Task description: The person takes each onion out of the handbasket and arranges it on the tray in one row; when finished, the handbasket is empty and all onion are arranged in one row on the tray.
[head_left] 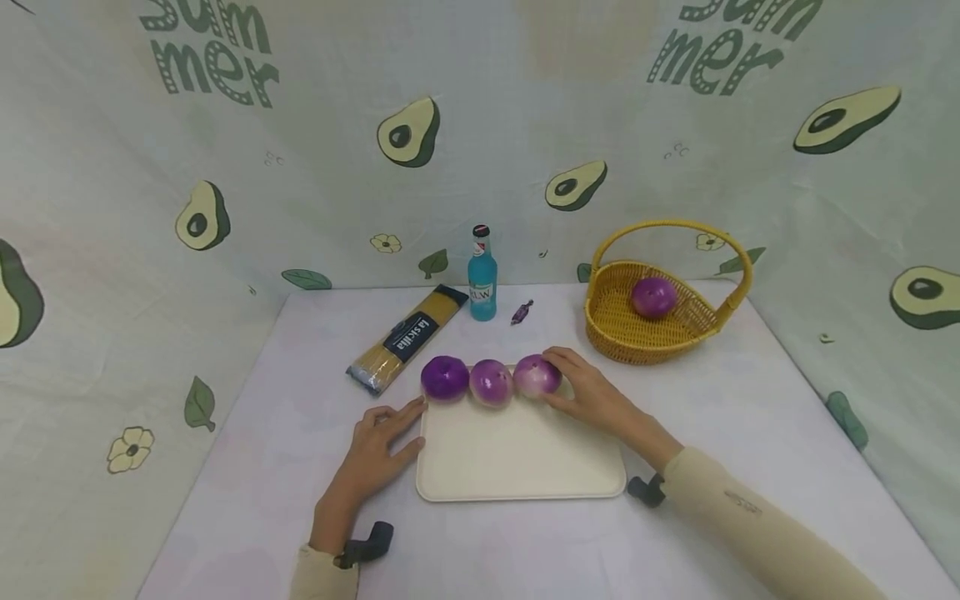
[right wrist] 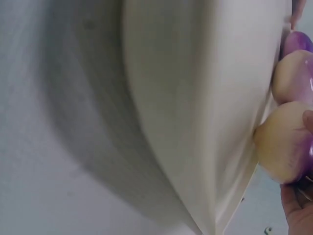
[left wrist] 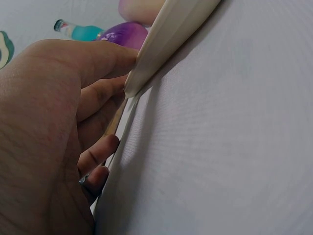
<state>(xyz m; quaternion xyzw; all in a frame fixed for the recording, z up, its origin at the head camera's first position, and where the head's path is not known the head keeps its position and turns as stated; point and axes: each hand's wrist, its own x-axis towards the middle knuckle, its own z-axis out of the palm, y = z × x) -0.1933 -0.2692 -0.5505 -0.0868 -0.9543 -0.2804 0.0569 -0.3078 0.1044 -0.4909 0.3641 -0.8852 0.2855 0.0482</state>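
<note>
Three purple onions line the far side of a cream tray (head_left: 521,458): a dark purple onion (head_left: 445,379) on the left, a paler onion (head_left: 491,384) in the middle and a pale purple-and-white onion (head_left: 532,379) on the right. My right hand (head_left: 588,396) grips that right onion between thumb and fingers; in the right wrist view its yellowish underside (right wrist: 281,147) shows at the tray's rim. My left hand (head_left: 378,450) touches the tray's left edge with thumb and fingertips. Close up in the left wrist view, the thumb (left wrist: 110,61) lies against the tray wall (left wrist: 166,46).
A yellow wicker basket (head_left: 637,350) with a tall handle holds another purple onion (head_left: 654,297) at the back right. Behind the tray are a pack of spaghetti (head_left: 408,340), a blue bottle (head_left: 482,279) and a small wrapped candy (head_left: 522,312). A printed cloth (head_left: 487,183) hangs behind the table.
</note>
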